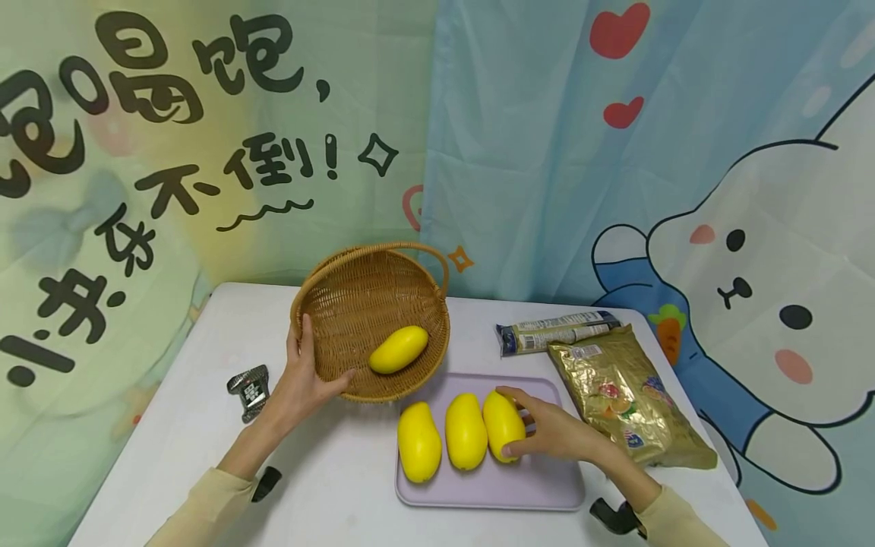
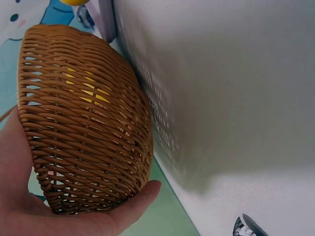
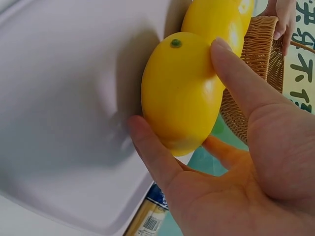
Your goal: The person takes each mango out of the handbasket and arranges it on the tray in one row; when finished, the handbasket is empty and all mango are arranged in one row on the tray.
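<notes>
My left hand [image 1: 311,384] grips the rim of a brown wicker basket [image 1: 342,319], tilted so its inside faces me. One yellow mango [image 1: 399,349] lies in it; in the left wrist view, yellow shows through the weave of the basket [image 2: 88,128]. On a lilac tray [image 1: 540,486] three more mangoes lie side by side: the left one [image 1: 419,442], the middle one [image 1: 466,431] and the right one [image 1: 502,425]. My right hand [image 1: 557,429] holds the right mango, thumb on one side and fingers on the other. Its green stem spot shows on the mango [image 3: 182,93] in the right wrist view.
Right of the tray lies a gold snack bag [image 1: 632,403], with a long striped packet [image 1: 557,332] behind it. A small black wrapped packet [image 1: 251,391] sits left of my left hand. The white table [image 1: 328,486] ends at a printed curtain [image 1: 506,152].
</notes>
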The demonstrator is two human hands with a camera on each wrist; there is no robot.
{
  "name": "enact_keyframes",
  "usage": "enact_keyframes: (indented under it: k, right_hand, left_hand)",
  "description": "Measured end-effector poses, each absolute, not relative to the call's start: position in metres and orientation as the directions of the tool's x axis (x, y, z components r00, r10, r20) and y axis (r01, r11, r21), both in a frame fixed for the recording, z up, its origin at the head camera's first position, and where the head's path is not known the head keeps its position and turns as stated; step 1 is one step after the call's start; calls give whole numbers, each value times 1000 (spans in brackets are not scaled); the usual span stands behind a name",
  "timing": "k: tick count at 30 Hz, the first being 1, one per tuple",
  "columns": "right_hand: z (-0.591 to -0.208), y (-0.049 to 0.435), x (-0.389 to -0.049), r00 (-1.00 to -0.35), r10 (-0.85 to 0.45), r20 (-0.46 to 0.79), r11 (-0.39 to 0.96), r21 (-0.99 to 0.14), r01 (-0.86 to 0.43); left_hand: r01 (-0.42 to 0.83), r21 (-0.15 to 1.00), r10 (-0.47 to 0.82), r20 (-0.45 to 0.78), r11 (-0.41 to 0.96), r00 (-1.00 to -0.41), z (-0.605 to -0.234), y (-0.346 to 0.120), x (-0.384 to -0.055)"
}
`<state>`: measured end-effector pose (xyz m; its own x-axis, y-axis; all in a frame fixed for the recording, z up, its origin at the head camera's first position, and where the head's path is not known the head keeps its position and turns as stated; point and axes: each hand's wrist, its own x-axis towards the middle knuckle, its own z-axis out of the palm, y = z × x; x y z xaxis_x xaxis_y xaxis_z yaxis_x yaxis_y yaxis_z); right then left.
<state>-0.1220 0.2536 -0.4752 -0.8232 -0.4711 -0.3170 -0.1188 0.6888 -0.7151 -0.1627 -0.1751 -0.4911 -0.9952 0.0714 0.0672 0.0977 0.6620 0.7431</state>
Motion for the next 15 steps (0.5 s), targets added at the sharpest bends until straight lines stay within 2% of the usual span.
enact_keyframes:
  k: [15]
  right_hand:
    - [-466,255,-124,-831,-430,-352,728,-679,-90]
  left_hand:
    - [101,746,71,72,658,-995,-491,-176,-163]
